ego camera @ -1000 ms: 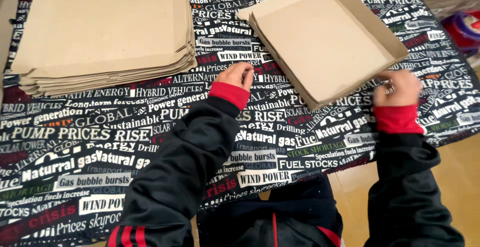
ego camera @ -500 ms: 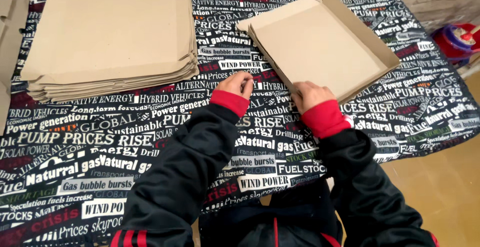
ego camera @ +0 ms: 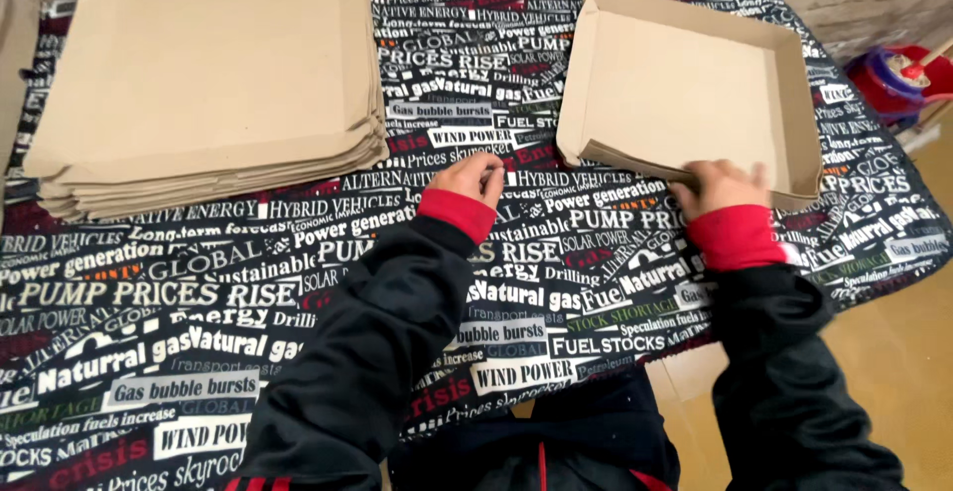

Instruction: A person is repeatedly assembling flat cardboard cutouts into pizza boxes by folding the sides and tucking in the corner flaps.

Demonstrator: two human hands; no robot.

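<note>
Since the earlier frame your right hand (ego camera: 723, 186) has shifted onto the near wall of the cardboard tray (ego camera: 685, 94) at upper right, fingers pressing it, while your left hand (ego camera: 469, 175) rests loosely curled and empty on the worktop (ego camera: 298, 282); folding that wall appears in hand, calling next for firm creasing.

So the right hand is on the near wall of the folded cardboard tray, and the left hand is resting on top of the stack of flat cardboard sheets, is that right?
Not quite. In the head view the left hand rests on the printed tablecloth, clear of the stack of flat cardboard sheets. The right hand is on the near wall of the folded cardboard tray, as you said.
</note>
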